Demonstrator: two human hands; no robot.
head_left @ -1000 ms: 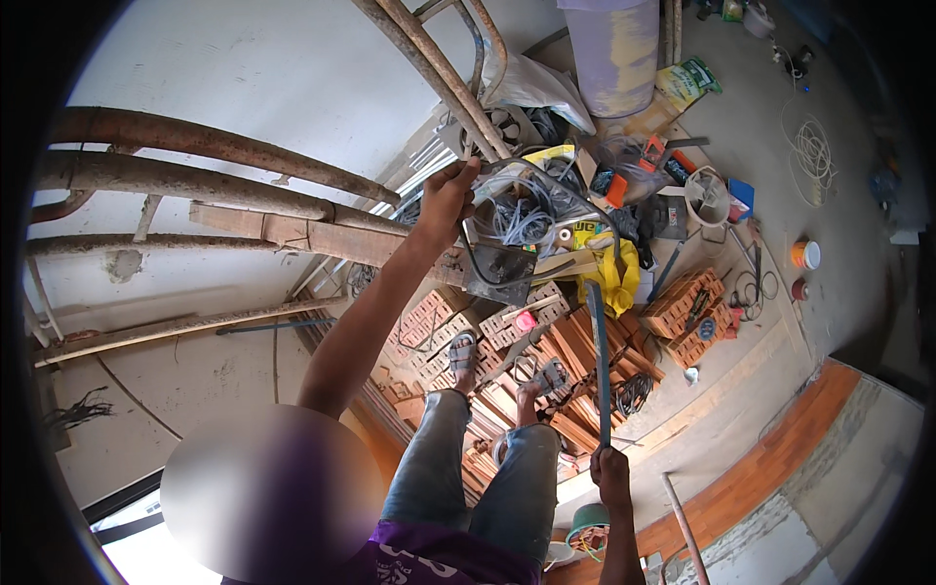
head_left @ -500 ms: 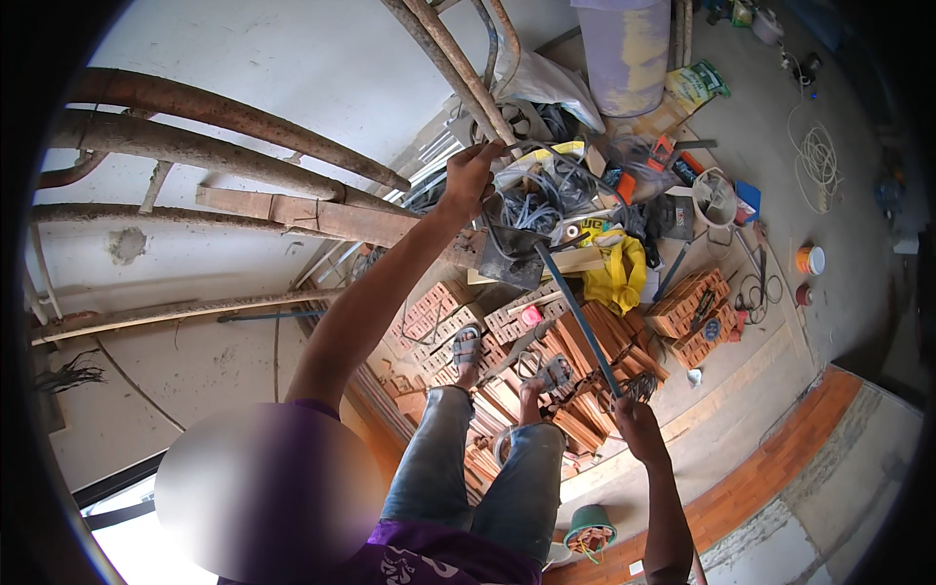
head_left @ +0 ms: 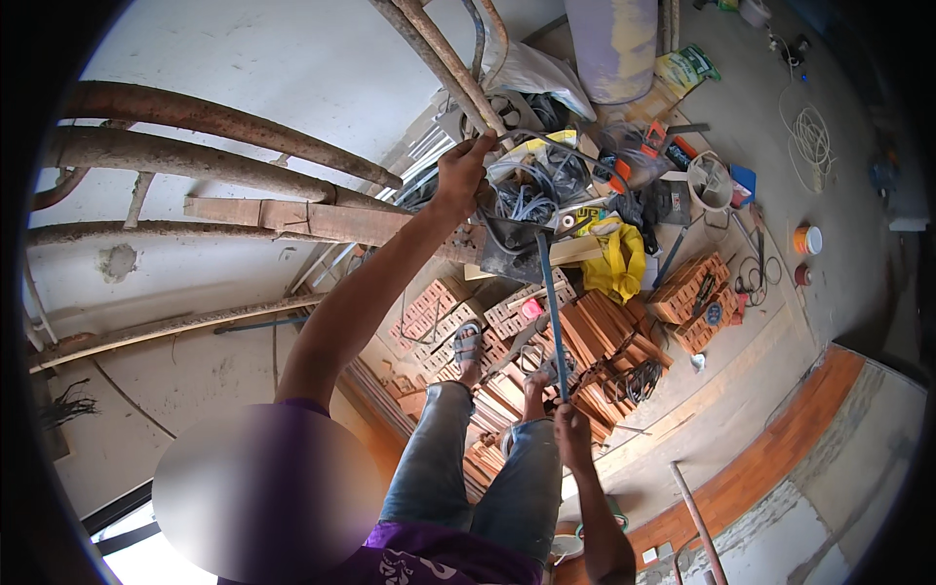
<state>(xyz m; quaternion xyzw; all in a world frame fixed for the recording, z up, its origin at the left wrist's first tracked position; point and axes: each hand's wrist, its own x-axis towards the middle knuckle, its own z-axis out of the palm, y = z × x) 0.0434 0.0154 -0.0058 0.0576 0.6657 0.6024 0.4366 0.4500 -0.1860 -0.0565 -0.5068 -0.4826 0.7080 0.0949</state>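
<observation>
Above the floor [head_left: 746,107], the right hand [head_left: 573,435] had swung its gripped blue bar [head_left: 553,317] inward, tip near a black plate [head_left: 509,258] (left hand [head_left: 463,178] clenching a dark rod [head_left: 565,146]).

White print of lettering and figures stands on the front of the purple fabric shirt [head_left: 458,548] at the lower edge, partly folded out of sight, while bold dark characters mark the crumpled bright yellow plastic wrapping [head_left: 589,224] among the clutter near the middle. Pale lettering also shows on the flat green-and-yellow glossy packet [head_left: 688,66] by the upper right, too small to make out. Small pale marks stand on the black rectangular box [head_left: 673,201] amid the clutter, likewise too small to read.
</observation>
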